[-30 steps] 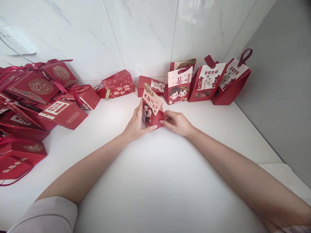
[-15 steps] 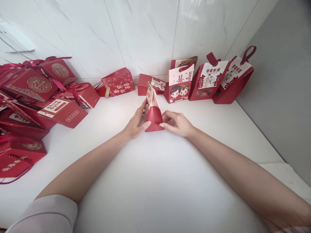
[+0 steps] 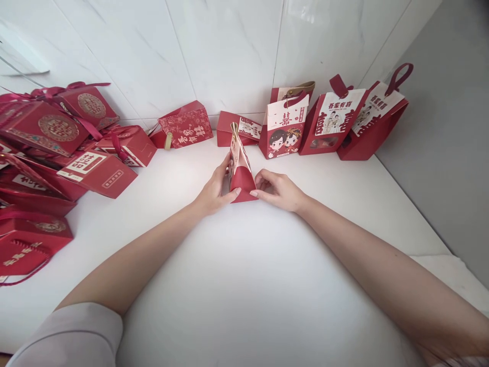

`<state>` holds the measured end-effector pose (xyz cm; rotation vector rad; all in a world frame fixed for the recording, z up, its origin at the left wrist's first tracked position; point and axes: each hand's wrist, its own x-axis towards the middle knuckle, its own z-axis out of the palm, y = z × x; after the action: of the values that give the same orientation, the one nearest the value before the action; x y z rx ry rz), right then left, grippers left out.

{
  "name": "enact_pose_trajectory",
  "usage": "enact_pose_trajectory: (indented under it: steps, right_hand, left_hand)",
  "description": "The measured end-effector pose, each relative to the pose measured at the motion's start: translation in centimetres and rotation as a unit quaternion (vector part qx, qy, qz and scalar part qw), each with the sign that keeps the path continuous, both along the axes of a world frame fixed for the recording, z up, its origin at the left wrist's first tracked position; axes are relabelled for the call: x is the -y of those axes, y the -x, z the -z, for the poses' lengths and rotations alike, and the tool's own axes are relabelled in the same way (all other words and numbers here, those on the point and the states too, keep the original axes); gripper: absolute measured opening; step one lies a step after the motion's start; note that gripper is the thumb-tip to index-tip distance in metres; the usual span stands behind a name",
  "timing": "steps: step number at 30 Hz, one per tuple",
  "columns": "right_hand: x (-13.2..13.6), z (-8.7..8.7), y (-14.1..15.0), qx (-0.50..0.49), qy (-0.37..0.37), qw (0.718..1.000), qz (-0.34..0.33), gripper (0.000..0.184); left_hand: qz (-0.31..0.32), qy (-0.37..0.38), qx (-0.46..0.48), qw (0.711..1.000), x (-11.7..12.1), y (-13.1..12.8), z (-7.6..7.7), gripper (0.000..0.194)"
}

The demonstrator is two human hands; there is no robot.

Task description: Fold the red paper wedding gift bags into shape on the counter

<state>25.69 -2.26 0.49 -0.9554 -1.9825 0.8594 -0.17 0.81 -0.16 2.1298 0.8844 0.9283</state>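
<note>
Left hand (image 3: 217, 188) half-wraps gable box (image 3: 244, 179) near counter's (image 3: 248, 265) back edge; right hand (image 3: 280, 191) curled alongside, hold unclear; likely positioning, steadiness needed next.

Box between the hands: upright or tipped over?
Upright. The red box stands base-down between the left hand and the right hand, its tan handle at the top.
</note>
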Motion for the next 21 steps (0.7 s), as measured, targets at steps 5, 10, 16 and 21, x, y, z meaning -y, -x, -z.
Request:
enact_pose_trajectory:
  steps: [5,10,16,21]
  right_hand:
    - [0.0,0.0,0.0,0.005,0.005,1.0,-0.002,0.04]
    - [-0.1,0.0,0.0,0.015,-0.002,1.0,-0.003,0.041]
    - [-0.3,0.4,-0.1,0.034,-0.055,0.998,0.004,0.054]
    - [-0.6,0.3,-0.1,-0.032,-0.006,0.998,0.046,0.064]
  left_hand:
    - [-0.006,0.001,0.002,1.0,0.1,-0.2,-0.3,0.1]
    - [-0.007,0.0,0.013,1.0,0.3,-0.3,-0.5,0.096]
    - [0.002,0.097,0.137,0.986,0.7,0.0,-0.4,0.083]
    - [0.029,0.284,0.27,0.92,1.7,-0.2,-0.3,0.077]
